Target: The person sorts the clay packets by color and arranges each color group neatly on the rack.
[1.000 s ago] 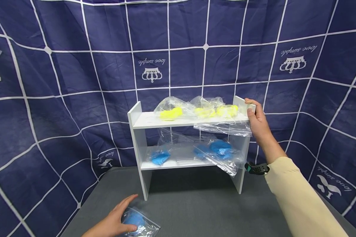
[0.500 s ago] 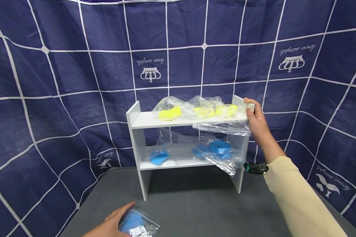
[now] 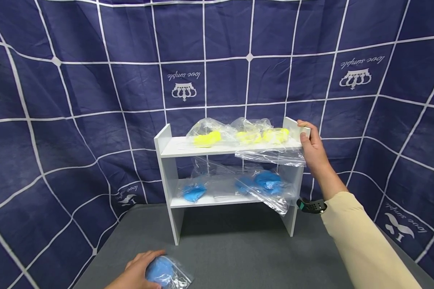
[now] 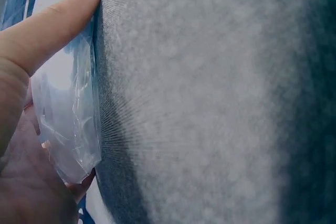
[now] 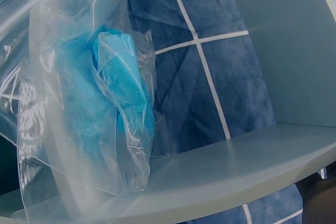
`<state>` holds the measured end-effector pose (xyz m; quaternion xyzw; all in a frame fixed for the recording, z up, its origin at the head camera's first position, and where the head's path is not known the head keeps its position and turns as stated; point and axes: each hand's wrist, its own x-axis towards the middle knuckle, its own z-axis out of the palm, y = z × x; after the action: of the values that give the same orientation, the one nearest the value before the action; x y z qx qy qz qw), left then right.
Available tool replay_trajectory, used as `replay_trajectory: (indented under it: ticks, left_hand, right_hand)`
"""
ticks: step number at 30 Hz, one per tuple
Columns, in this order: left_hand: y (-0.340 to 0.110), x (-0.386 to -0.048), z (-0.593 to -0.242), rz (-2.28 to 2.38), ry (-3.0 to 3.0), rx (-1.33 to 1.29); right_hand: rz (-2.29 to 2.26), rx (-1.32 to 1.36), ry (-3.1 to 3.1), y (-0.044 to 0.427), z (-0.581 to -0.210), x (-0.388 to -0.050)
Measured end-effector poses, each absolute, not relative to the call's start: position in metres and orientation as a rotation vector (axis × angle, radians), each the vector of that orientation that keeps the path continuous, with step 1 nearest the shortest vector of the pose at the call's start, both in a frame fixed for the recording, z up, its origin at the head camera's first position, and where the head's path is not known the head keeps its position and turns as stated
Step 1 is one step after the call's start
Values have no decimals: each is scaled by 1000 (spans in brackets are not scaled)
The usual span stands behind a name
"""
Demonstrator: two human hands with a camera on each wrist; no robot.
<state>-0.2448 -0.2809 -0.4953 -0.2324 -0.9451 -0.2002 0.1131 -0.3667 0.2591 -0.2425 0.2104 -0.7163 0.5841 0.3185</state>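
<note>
My left hand point(image 3: 135, 272) is at the lower left, thumb and fingers spread round the sides of a clear zip bag point(image 3: 162, 272) with something blue inside. The bag point(image 4: 71, 108) shows between thumb and fingers in the left wrist view, low against the grey surface. At the right, my right hand point(image 3: 314, 149) grips the top of the side panel of a white two-tier shelf point(image 3: 188, 151). On the lower tier lie clear bags with blue contents, one a blue bundle point(image 5: 118, 74) close up in the right wrist view. The right hand's fingertips are partly hidden behind the panel.
Clear bags with yellow contents point(image 3: 207, 138) lie on the top tier. One zip bag edge point(image 3: 271, 156) hangs over the top tier's front, another point(image 3: 275, 202) over the lower one. Blue cloth with white lines point(image 3: 224, 80) hangs behind the dark grey tabletop point(image 3: 238, 261).
My left hand has come down round the blue-filled bag, its spread fingers drawing in against the bag, which has shifted slightly. The right hand keeps its hold on the shelf.
</note>
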Motion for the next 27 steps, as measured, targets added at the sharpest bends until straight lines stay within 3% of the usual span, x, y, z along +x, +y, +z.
replay_trajectory:
  ticks: [20, 27]
  left_hand:
    - [-287, -247, -482, -851, -2962, -643]
    - [-283, -248, -472, -923, -2856, -801]
  right_hand:
    - [1570, 552, -1897, 260, -242, -367]
    - [1565, 547, -1899, 260, -243, -369]
